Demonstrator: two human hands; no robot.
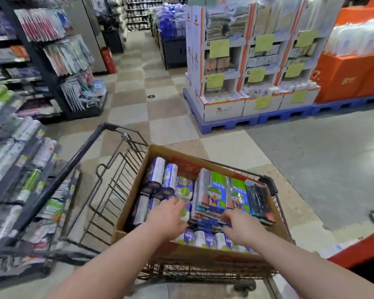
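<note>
Inside the cardboard box [131,190], the stack of wrapped packs [216,192] seems light and slippery. At its 9 o'clock the left hand [169,216] touches with straight fingers, while the right hand [240,228] grips its 6 o'clock edge.

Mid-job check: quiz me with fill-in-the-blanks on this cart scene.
The left hand and right hand both reach into a ____ box. The boxed displays stand on ____ pallets. A ____ fire extinguisher stands up the aisle.
Missing words: cardboard; blue; red.

A shop: stocked shelves [52,50], a shopping cart [108,169], and boxed goods stacked on pallets [231,124].
</note>
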